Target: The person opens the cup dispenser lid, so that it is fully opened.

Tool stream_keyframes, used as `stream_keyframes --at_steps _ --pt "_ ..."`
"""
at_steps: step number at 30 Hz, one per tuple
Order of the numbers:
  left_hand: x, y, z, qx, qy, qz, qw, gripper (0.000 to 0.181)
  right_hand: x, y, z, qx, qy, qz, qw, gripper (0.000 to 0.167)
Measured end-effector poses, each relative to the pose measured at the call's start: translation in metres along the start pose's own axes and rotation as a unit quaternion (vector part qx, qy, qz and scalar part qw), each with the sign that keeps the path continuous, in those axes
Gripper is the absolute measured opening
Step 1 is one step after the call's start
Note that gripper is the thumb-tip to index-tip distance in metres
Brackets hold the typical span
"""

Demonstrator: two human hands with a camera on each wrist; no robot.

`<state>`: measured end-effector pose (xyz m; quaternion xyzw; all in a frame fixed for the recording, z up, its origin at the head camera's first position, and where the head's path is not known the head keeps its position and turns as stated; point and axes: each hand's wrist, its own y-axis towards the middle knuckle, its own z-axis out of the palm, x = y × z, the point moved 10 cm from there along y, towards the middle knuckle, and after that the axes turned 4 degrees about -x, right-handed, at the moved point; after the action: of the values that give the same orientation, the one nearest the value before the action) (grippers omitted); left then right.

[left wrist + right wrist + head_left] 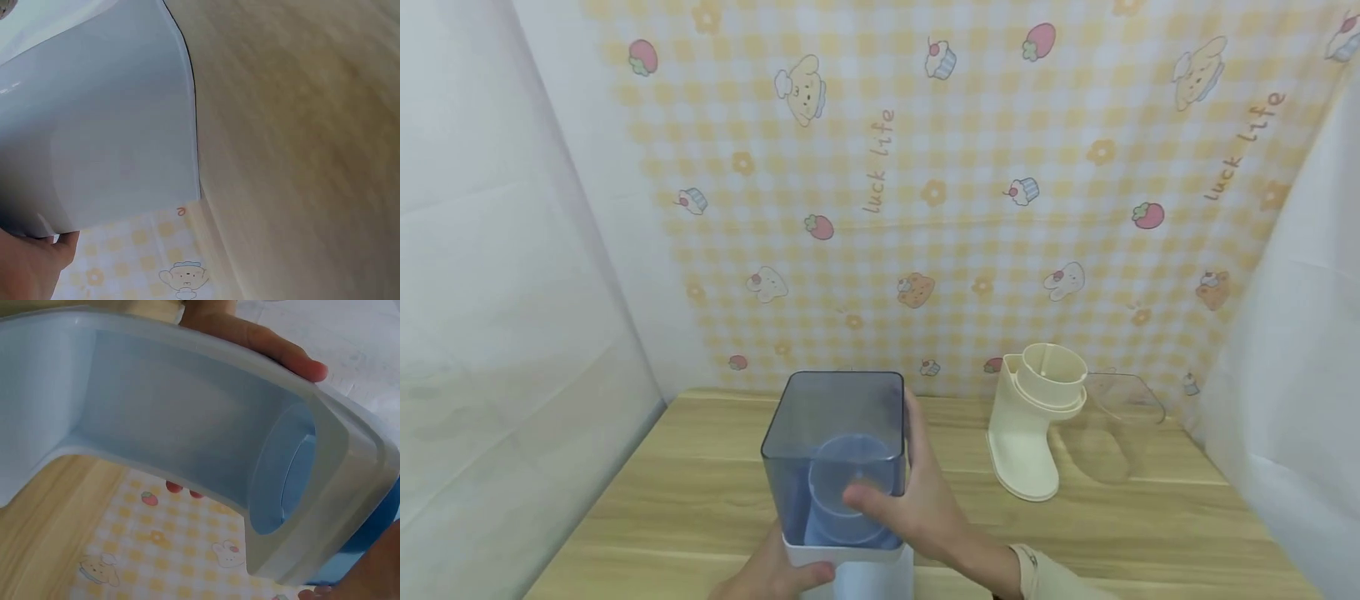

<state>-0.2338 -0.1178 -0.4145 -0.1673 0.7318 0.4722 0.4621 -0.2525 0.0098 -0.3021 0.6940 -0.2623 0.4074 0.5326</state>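
A gravity pet feeder stands in front of me, made of a see-through blue-grey hopper (790, 483), open at the top, on a white stand (874, 579). My left hand (771, 571) grips the stand just under the hopper. In the right wrist view its thumb lies on one side of the stand (175, 406), and fingertips show past the other side. With my right hand (917, 500) I hold the hopper at its right side, thumb across the front wall. A round opening (284, 469) shows in the stand's underside.
To the right, a cream feeder stand (1026, 433) with a round collar stands upright on the wooden table (692, 475). Beside it lies a clear container (1120, 400). A yellow checked cloth (970, 125) hangs behind, with white sheets (497, 250) at both sides.
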Motion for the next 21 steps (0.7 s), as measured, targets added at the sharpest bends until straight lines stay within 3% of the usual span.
stream_keyframes --at_steps 4,9,15,21 --pt "-0.001 0.002 0.001 -0.004 -0.003 -0.008 1.0 0.065 0.008 0.006 -0.009 -0.01 -0.031 -0.028 0.9991 0.106" --pt "0.0 0.002 0.0 -0.009 0.021 -0.011 0.9997 0.071 0.012 0.009 -0.008 0.0 0.004 -0.05 0.9987 0.099" --pt "-0.002 0.001 0.0 -0.009 0.053 0.02 0.9983 0.068 0.014 0.009 -0.005 -0.005 0.045 -0.067 0.9967 0.096" --pt "0.002 0.0 -0.001 -0.007 0.046 -0.01 0.9989 0.071 0.015 0.009 -0.003 -0.011 0.062 -0.081 0.9947 0.09"
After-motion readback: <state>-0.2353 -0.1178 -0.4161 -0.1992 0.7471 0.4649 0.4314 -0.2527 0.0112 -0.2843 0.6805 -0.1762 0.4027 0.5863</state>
